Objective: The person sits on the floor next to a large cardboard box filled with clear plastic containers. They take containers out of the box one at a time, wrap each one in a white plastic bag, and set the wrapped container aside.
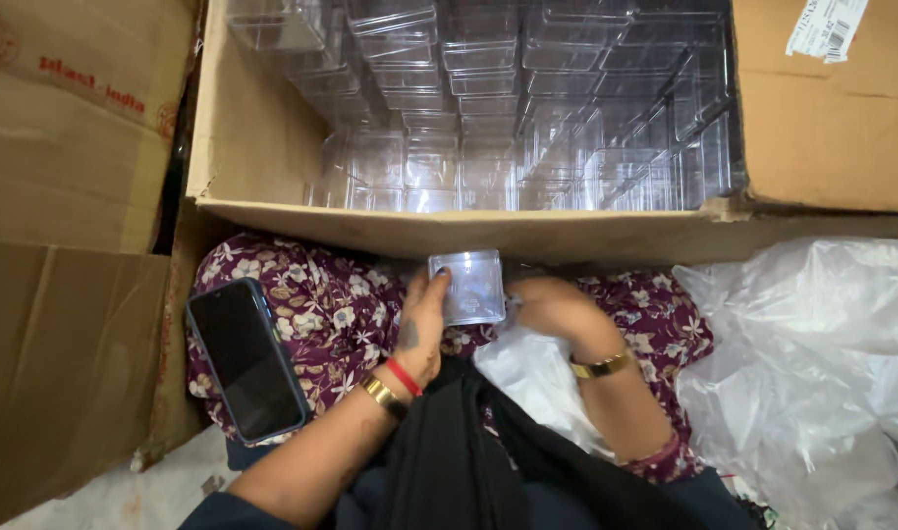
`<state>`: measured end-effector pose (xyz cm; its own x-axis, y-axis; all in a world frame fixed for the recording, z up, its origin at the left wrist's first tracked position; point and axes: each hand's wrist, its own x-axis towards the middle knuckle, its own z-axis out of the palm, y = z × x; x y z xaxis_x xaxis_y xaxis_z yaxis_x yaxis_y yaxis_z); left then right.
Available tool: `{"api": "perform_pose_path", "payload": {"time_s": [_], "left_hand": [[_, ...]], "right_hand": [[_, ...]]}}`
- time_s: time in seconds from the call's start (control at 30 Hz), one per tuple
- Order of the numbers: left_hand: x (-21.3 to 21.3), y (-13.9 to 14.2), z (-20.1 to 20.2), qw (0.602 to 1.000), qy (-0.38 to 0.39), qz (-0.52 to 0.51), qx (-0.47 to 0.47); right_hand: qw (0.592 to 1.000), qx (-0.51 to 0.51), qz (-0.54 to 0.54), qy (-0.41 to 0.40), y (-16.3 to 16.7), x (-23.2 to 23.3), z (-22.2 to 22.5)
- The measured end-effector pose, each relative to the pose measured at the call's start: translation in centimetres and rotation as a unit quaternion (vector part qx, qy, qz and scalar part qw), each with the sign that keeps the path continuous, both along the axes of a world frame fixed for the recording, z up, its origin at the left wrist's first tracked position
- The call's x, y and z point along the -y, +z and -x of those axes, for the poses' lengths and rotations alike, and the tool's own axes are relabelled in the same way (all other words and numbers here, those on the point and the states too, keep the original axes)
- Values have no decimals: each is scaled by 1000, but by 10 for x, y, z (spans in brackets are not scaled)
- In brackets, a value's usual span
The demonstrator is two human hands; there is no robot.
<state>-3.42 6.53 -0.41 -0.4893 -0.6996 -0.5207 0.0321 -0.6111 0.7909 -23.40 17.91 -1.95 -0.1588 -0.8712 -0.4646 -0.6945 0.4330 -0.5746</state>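
Clear plastic box, gripped by the left hand, sat beside the carton's near wall. Right hand pinched white wrapping. Phone lay left; crumpled bags crowded right.

Large open brown cardboard carton ahead, packed with rows of clear plastic boxes; white rectangular paper label on its right flap, top corner; second brown cardboard box at left, red print; dark-screened smartphone in blue case on lap, left, screen off.
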Motion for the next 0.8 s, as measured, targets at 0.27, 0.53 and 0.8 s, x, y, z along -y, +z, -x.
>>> {"api": "perform_pose_path", "payload": {"time_s": [0.27, 0.53, 0.8], "left_hand": [[-6, -3, 9, 995, -5, 86, -56], [-17, 161, -15, 843, -4, 536, -45], [173, 145, 169, 713, -367, 598, 9]], "right_hand": [[994, 58, 88, 8, 44, 3, -11], [998, -20, 2, -56, -8, -9, 31], [993, -21, -98, 54, -58, 11, 31]]}}
